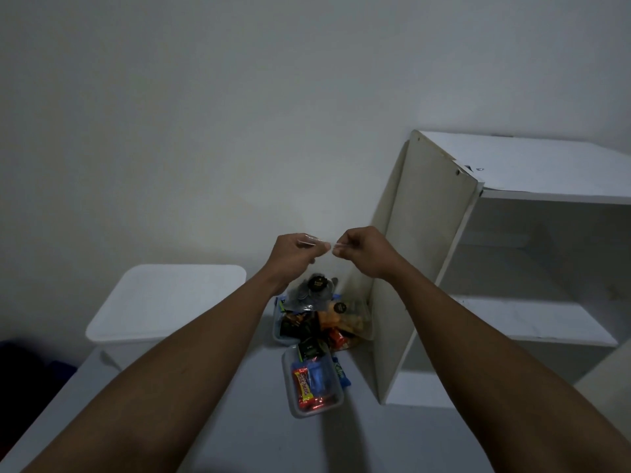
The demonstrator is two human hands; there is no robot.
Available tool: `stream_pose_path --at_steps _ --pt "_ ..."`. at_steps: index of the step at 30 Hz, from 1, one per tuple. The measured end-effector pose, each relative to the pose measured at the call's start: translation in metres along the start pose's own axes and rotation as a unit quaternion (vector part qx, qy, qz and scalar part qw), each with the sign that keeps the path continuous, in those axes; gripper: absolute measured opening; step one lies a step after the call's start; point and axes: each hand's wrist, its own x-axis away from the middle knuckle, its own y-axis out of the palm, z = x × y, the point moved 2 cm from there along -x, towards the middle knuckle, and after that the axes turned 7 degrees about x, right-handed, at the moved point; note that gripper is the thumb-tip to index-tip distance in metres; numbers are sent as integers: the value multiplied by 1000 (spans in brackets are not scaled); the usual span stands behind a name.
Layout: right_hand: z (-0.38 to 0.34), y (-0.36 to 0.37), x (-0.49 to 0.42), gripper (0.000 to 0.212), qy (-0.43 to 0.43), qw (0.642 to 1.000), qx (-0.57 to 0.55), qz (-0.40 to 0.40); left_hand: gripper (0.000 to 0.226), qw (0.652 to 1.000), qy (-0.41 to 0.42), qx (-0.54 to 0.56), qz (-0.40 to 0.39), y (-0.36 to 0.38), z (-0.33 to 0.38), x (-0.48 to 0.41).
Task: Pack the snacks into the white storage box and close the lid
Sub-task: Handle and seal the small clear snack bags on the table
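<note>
Head view shows me little done: the snacks sit in a pile and a tray on the table, while the box at left has its lid on. My left hand and right hand both pinch one clear wrapper above them.

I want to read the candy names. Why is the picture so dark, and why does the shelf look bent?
Head view: the room light is dim, so the snacks look dull and most labels are too small to read. The wide-angle lens makes the white shelf lean. The clear thing pinched between the left hand and right hand shows a little glare and is hard to make out.
</note>
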Motion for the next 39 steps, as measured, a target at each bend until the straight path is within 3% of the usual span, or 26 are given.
stream_pose_path --at_steps 9,14,21,26,30,39 --pt "0 4 6 20 76 978 -193 32 24 998 -28 56 25 -3 -3 -2" --pt "-2 6 7 16 83 973 -211 33 18 996 -41 73 3 -6 1 -2" --pt "1 9 9 12 118 957 -263 31 45 986 -58 155 23 -12 -8 -4" --pt "3 15 9 6 90 965 -237 69 58 999 -11 25 -25 -16 0 -5" --pt "-2 18 9 5 58 979 -192 41 62 994 41 -70 -66 -11 4 -10" --pt "-7 20 7 9 63 981 -180 44 45 995 48 -72 -55 -6 0 -12"
